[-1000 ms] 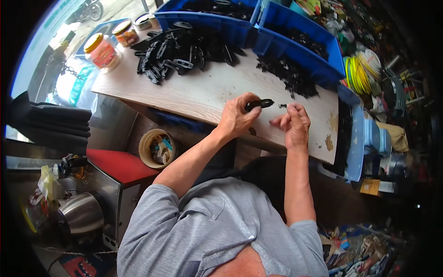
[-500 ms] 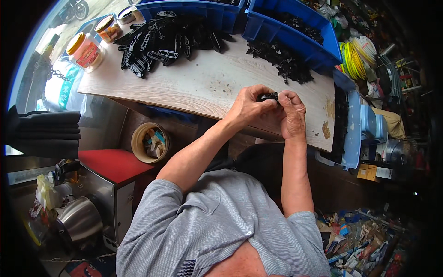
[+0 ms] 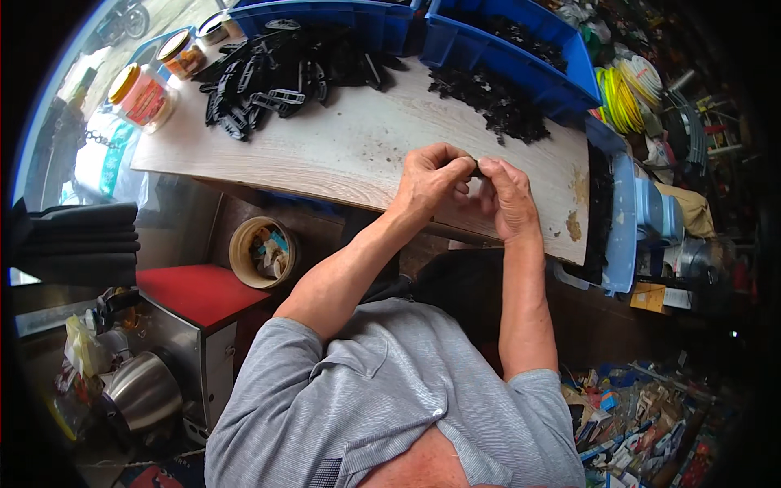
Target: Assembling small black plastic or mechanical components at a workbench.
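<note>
— Where's the small black part?
— Pinched between both hands, left hand and right hand, above the pale wooden desk.
— Surroundings?
— Black clips piled, blue bins behind.

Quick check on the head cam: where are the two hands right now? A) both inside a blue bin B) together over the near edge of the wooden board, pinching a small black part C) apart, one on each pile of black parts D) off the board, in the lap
B: the left hand and right hand meet over the near edge of the wooden board, fingertips closed on a small black part.
</note>
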Demonstrator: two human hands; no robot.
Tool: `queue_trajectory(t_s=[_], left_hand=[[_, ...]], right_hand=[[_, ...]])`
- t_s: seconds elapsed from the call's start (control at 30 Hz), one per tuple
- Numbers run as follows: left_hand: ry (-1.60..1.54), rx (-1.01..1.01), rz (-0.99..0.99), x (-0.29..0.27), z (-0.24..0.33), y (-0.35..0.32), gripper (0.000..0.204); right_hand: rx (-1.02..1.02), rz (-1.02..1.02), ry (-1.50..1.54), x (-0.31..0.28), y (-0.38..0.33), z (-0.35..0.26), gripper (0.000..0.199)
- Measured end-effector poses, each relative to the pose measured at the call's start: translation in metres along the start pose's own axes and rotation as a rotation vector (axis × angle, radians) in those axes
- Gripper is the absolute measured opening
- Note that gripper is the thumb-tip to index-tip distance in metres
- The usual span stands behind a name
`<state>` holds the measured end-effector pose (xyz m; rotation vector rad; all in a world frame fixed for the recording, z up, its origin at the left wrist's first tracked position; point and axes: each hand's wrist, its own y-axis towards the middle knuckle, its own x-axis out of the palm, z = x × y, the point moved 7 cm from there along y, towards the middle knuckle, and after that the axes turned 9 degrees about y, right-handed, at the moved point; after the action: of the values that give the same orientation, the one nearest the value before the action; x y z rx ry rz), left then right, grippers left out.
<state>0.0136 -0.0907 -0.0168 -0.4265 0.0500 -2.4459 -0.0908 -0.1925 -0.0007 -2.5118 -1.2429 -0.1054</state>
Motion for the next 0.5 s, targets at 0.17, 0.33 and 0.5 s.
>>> queue_trajectory(t_s=[0.17, 0.33, 0.5], left_hand=[[-0.076, -0.008, -0.101, 0.007, 0.005, -0.005, 0.014], [-0.007, 0.108, -0.15, 0.006, 0.009, -0.008, 0.016], [1.034, 0.907, 0.477, -0.07, 0.075, -0.044, 0.027]], right_hand=[[-0.169, 0.02, 0.043, 0.006, -0.003, 0.003, 0.031], [-0.202, 0.067, 0.084, 0.007, -0.005, 0.001, 0.03], [-0.132, 0.209, 0.311, -0.017, -0.012, 0.006, 0.037]])
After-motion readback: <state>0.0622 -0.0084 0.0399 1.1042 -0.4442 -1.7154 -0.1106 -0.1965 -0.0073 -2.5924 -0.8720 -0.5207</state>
